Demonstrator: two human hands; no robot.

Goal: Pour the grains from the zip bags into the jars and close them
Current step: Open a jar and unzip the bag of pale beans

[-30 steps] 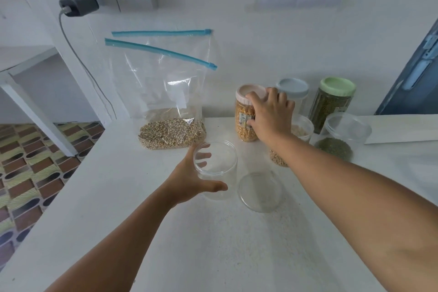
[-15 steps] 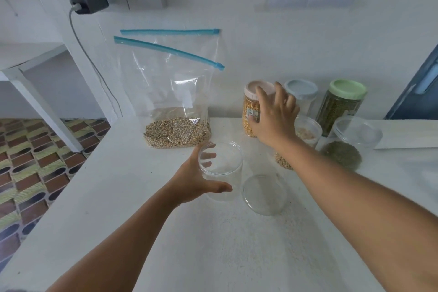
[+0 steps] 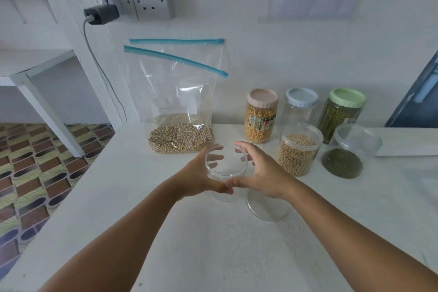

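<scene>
Clear jars (image 3: pixel 226 168) six, zip bag (image 3: pixel 180 106) one

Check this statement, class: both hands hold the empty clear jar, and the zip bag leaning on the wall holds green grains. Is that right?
Not quite. In the head view both the left hand and right hand hold the empty clear jar, but the zip bag holds beige grains, not green.

Empty jar (image 3: pixel 225 168) at center is clear glossy plastic, same as its loose lid (image 3: pixel 267 206) at 4 o'clock. Zip bag (image 3: pixel 180 102) at 11 is thin shiny film with creases. Countertop (image 3: pixel 213 244) looks matte white, slightly speckled. Floor tiles (image 3: pixel 35 173) at 9 have some sheen.
</scene>
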